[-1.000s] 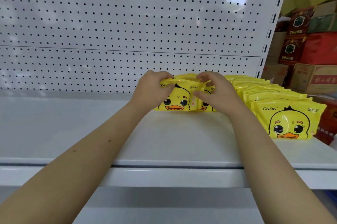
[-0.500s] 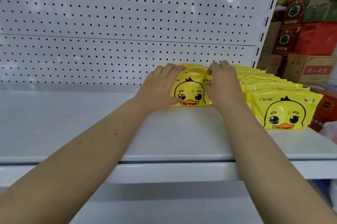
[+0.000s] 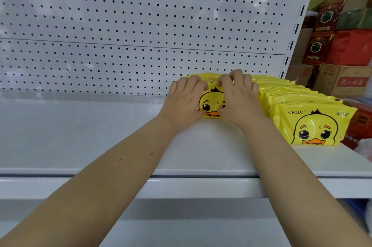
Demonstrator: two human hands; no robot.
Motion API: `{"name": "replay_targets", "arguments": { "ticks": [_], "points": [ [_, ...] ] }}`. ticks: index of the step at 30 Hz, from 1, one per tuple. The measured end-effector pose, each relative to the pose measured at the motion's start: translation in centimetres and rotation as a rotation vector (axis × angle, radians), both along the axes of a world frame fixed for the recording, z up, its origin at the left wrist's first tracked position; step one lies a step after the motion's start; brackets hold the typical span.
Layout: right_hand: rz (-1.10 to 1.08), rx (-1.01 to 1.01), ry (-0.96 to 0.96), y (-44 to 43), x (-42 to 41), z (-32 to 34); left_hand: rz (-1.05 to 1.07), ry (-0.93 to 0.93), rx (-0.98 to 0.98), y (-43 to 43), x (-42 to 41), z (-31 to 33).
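Your left hand (image 3: 186,100) and right hand (image 3: 237,98) both grip the yellow duck pack (image 3: 211,101). It stands upright on the white shelf (image 3: 100,136), close to the pegboard panel (image 3: 141,25). The fingers of each hand curl over the pack's top edge and the thumbs press its printed face. Only a narrow strip of the pack shows between the two hands, which lie just beside each other. A row of matching packs (image 3: 314,124) stands just to its right, near stacked cartons (image 3: 342,79).

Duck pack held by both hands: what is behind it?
More yellow packs stand behind the duck pack, then the pegboard wall. The left hand and right hand hide how many.
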State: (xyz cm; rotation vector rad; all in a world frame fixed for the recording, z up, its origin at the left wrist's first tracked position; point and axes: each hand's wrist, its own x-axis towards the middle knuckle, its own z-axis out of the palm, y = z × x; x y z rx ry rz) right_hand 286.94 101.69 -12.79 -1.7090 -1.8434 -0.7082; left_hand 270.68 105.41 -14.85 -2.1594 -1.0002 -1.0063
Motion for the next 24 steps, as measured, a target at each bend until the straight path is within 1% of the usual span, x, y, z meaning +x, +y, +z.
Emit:
{"name": "replay_targets", "arguments": {
  "ticks": [3,6,11,16,20,24],
  "points": [
    [0.021,-0.040,0.030,0.1,-0.1,-0.2,0.044,0.065,0.019,-0.2,0.1,-0.2],
    [0.035,-0.047,0.043,0.2,-0.2,-0.4,0.110,0.098,-0.004,-0.6,0.3,-0.2],
    [0.055,-0.088,0.124,0.1,-0.3,-0.3,0.099,0.172,-0.084,-1.2,-0.6,0.6],
    [0.111,-0.075,0.200,-0.6,-0.5,0.6,0.134,0.147,-0.120,-2.2,-3.9,2.4],
    [0.205,-0.115,0.173,-1.0,-2.8,2.0,0.224,0.108,-0.179,-3.0,-7.1,4.0],
    [0.354,-0.162,0.151,-0.8,-6.6,3.7,0.342,0.113,-0.207,-4.4,-11.0,4.6]
  ]
}}
